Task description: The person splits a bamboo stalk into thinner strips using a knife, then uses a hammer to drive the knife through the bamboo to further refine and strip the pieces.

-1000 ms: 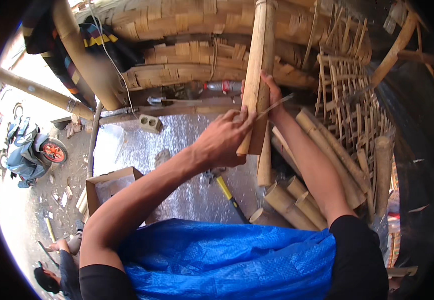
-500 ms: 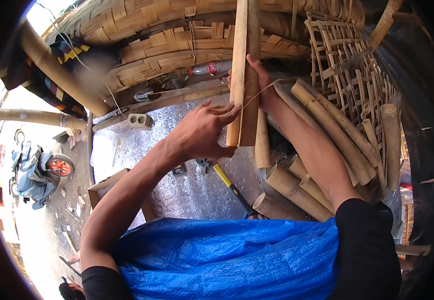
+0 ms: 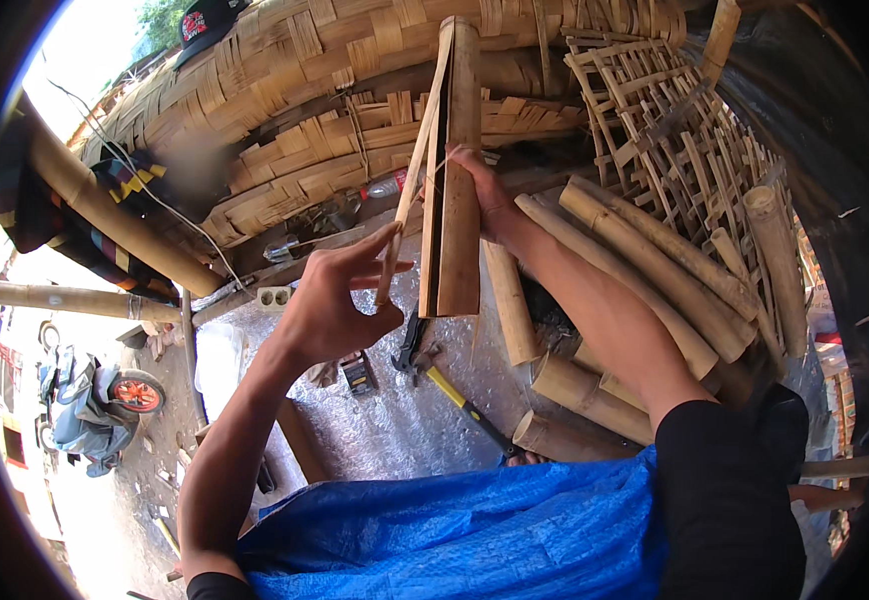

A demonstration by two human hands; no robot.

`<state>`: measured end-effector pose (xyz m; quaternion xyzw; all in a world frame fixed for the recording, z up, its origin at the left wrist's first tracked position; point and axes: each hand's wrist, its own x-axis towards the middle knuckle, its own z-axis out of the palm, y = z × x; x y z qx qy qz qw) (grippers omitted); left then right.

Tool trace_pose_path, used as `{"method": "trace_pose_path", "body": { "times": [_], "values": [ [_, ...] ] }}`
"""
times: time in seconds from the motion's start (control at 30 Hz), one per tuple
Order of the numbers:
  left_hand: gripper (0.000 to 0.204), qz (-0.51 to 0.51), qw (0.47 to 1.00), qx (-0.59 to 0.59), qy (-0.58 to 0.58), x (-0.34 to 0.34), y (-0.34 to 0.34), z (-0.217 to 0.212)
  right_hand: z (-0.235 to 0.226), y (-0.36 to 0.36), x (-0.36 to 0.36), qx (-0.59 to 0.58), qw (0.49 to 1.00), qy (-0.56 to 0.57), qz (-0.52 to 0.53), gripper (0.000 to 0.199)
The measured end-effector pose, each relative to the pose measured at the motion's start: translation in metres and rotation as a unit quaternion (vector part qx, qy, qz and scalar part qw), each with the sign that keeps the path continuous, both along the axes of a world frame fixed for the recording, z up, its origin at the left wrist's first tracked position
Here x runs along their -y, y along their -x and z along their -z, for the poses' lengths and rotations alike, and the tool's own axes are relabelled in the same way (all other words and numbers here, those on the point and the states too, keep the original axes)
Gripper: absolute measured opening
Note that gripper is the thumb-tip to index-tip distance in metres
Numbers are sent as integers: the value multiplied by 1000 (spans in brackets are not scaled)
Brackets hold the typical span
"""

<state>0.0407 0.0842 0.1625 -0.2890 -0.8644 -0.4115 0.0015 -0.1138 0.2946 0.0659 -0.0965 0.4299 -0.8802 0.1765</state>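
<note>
While clasping the bamboo length (image 3: 463,250) over the silvery surface (image 3: 385,425) in the right grip (image 3: 481,190), pinching its thin strip (image 3: 418,165) in the left grip (image 3: 333,298); parted below, apparently not yet freed on top.

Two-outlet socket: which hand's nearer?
Left. The left hand is just right of the two-outlet socket, gripping a bamboo strip; the right hand is farther up and right, on the split bamboo.

1. We have two hands: left hand (image 3: 327,305), right hand (image 3: 477,185).
2. We hold one narrow strip (image 3: 417,165), one bamboo length (image 3: 461,260).
3. We see one motorbike (image 3: 85,420), one black cap (image 3: 215,22), one socket block (image 3: 274,298).
</note>
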Motion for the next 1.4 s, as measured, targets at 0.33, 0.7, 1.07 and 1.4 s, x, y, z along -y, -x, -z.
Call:
{"method": "trace_pose_path", "body": {
  "times": [0.33, 0.7, 1.07, 1.4],
  "values": [
    [85, -24, 995, 93, -41, 30, 3, -13, -6, 5, -9, 1, 998, -61, -16, 52],
    [75, -62, 993, 97, -34, 98, 24, 4, -16, 9, -9, -55, 992, -93, 68, 49],
    [58, -118, 941, 312, -61, 26, 6, 39, -22, -26, 16, -149, 963, -151, 168, 52],
    [65, -294, 953, 38, 63, 96, 32, 50, -40, -42, 26, -202, 958, -158, 127, 43]
  ]
}}
